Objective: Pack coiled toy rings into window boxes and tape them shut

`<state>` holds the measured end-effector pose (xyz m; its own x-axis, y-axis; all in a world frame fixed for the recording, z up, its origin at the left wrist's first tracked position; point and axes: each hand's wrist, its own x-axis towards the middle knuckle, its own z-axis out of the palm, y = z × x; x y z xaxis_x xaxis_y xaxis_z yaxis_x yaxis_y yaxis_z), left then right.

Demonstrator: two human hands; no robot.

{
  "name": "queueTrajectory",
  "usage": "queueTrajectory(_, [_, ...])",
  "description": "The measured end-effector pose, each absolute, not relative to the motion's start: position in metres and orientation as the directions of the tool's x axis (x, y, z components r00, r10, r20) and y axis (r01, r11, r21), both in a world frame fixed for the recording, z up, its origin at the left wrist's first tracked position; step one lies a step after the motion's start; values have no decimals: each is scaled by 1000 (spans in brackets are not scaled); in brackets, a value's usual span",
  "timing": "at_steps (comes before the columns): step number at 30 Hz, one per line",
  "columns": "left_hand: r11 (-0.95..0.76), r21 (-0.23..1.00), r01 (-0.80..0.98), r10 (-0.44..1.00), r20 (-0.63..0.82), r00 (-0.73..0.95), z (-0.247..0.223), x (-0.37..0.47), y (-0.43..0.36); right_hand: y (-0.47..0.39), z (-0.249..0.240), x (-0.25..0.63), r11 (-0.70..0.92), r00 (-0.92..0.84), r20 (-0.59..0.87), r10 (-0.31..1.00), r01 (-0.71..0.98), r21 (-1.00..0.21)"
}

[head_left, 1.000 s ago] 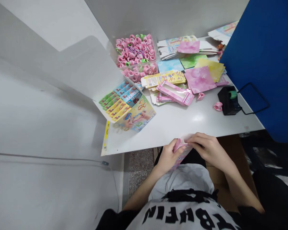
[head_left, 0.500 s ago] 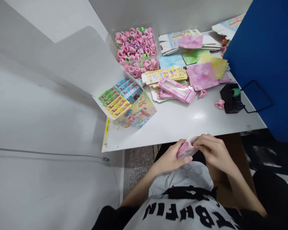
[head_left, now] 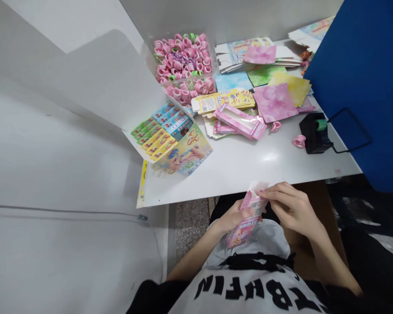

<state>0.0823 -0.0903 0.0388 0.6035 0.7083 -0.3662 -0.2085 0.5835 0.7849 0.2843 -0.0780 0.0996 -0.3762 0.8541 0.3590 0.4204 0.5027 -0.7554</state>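
Observation:
A small pink cardboard box (head_left: pixel 243 232) with a printed face and a barcode is held over my lap, just off the table's front edge. My left hand (head_left: pixel 235 216) wraps round its middle. At its upper end, which stands open with flaps up, the fingers of my right hand (head_left: pixel 290 205) pinch a flap. What the box holds inside is hidden. On the table beyond lie flat pink boxes with windows (head_left: pixel 240 122), a pink printed card (head_left: pixel 277 102) and two loose pink striped rings (head_left: pixel 275 127).
A clear bin (head_left: pixel 215 65) of pink and green rings stands at the back left. Before it is a display carton (head_left: pixel 196 152) filled with coloured boxes. A black tape dispenser (head_left: pixel 312 133) sits at the right, by a blue panel (head_left: pixel 363 96). Yellow boxes (head_left: pixel 229 101) lie mid-table.
The pink box has been tilted so that its long printed face now shows, with its open end up. My right-hand fingers have moved slightly left along that end.

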Motion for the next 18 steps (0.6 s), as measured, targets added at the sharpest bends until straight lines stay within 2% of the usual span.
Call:
queueTrajectory(8, [366, 922, -126, 765, -220, 606, 56, 78, -85, -84, 115, 286, 518, -387, 374, 843, 393, -760])
queueTrajectory(10, [228, 972, -54, 808, -158, 567, 68, 77, -86, -87, 116, 288, 487, -390, 345, 854, 364, -794])
queueTrajectory(12, [6, 991, 132, 863, -71, 501, 81, 76, -86, -89, 115, 287, 433, -316, 342, 885, 286, -855])
queueTrajectory(14, [-254, 890, 378, 890, 63, 451, 90, 77, -85, -90, 113, 284, 364, -152, 339, 928, 192, -911])
queueTrajectory(16, [-458, 690, 561, 870, 217, 444, 94, 79, -82, -89, 112, 280, 282, -1, 286, 958, 164, -945])
queueTrajectory(18, [-566, 497, 657, 824, 336, 456, 94, 81, -79, -85, 112, 276, 171, 9, 175, 985, 178, -969])
